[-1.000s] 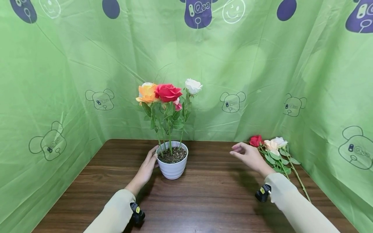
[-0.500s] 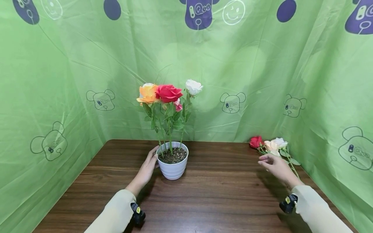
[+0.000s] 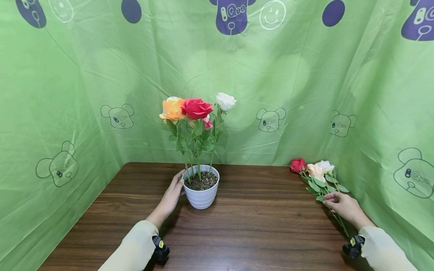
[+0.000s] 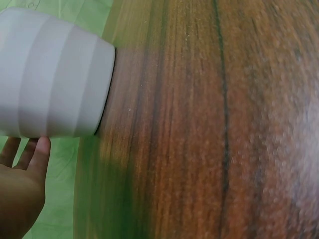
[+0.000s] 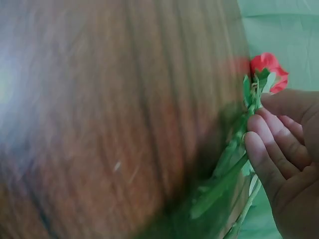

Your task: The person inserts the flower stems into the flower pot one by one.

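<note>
My left hand (image 3: 171,194) rests against the left side of a ribbed white flowerpot (image 3: 200,198). In the left wrist view its fingers (image 4: 39,154) lie fairly straight, their tips touching the pot wall. Soil fills the pot, and several artificial roses stand in it, including an orange rose (image 3: 172,109), a red rose (image 3: 197,108) and a white rose (image 3: 226,101). At the table's right side my right hand (image 3: 344,207) has its thumb and curled fingers on the green stem (image 5: 251,110) of a lying rose. Exactly which rose that stem belongs to is unclear.
Roses lie together at the back right of the brown wooden table (image 3: 251,226): a red one (image 3: 298,165), a peach one (image 3: 316,171) and a white one (image 3: 326,166). A green printed curtain (image 3: 295,94) encloses the table at the back and sides.
My right hand has moved right and toward the front, from beside the lying roses down to their stems. The left hand stays at the pot, and the roses look unmoved.
</note>
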Demonstrator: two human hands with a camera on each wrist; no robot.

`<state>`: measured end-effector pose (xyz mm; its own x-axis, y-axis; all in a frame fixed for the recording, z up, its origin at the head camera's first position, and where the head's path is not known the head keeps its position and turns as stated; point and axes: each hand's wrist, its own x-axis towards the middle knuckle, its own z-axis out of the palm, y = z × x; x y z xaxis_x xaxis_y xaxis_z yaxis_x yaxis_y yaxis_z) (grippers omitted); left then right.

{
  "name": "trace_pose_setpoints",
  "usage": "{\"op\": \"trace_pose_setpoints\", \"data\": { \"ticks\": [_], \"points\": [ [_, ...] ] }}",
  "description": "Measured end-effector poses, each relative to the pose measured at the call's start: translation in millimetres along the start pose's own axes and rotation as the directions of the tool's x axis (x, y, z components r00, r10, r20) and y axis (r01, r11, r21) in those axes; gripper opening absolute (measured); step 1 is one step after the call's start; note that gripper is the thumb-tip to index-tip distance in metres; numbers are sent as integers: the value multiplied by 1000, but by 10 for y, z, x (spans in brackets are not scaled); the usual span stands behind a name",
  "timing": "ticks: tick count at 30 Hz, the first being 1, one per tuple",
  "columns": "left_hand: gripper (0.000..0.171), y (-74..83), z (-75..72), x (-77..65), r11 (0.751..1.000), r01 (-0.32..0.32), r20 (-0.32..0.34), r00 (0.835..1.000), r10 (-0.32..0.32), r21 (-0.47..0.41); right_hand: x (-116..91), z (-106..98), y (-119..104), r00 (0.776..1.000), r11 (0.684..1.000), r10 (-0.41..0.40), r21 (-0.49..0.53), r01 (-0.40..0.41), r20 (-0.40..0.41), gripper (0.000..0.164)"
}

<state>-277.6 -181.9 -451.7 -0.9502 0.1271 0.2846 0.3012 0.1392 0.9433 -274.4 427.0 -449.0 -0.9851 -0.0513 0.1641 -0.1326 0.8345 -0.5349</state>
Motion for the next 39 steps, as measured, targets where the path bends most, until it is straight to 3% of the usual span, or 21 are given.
{"op": "trace_pose_setpoints", "data": {
  "ticks": [16, 23, 28, 34, 39],
  "points": [
    [49, -9, 1, 2, 1000, -16, -2, 1000, 16, 5, 47, -9, 119, 996, 994, 76, -77, -72, 51, 26],
    [49, -11, -7, 7, 1000, -6, -5, 1000, 6, 7, 67, 16, 100, 998, 990, 62, -127, -58, 27, 34],
    [49, -11, 2, 6, 1000, -12, -9, 1000, 12, 5, 93, 25, 53, 997, 983, 78, -168, -72, 26, 29],
    [49, 3, 7, 12, 1000, -12, -10, 1000, 12, 3, 124, 6, -30, 985, 981, 136, -152, -119, 106, 22],
    [48, 14, 8, 4, 1000, -1, -6, 1000, 1, 13, 149, 13, -71, 977, 986, 138, -117, -120, 163, 18]
  ]
}}
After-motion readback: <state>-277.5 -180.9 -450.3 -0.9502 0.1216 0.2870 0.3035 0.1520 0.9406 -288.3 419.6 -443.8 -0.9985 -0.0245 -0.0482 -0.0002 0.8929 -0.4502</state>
